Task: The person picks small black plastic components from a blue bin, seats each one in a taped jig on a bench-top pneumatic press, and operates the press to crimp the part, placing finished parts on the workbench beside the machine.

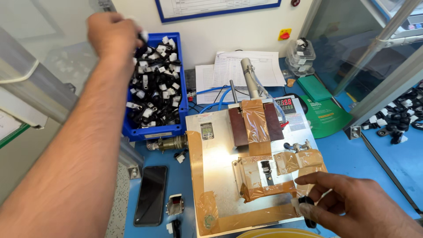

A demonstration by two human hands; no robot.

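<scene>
Head view: we look down on a blue counter (383, 154) with our two bare hands over it.
Left hand: our left hand (112, 33) reaches out over the top edge of the blue bin (152, 130); its fingers are curled shut round a small black-and-white part (143, 35) that only just shows past them.
Blue bin: it stands at the back left of the counter, heaped with small black-and-white parts (154, 86).
Right hand: our right hand (352, 207) sits low at the front right; its fingers pinch a small black part (307, 203) just beside the front right corner of the metal plate.
Metal plate: the metal plate (216, 167) lies in the middle of the counter, edged and patched with brown tape, with a small black piece (266, 169) seated in its taped holder.
Behind the plate: a grey cylinder (249, 77) rises tilted, with blue tubes (220, 99) and a small red number display (285, 104) near it.
Front left: a dark phone (151, 195) lies flat on the counter, near the plate.
Back wall: paper sheets (246, 66) lean behind the cylinder.
</scene>
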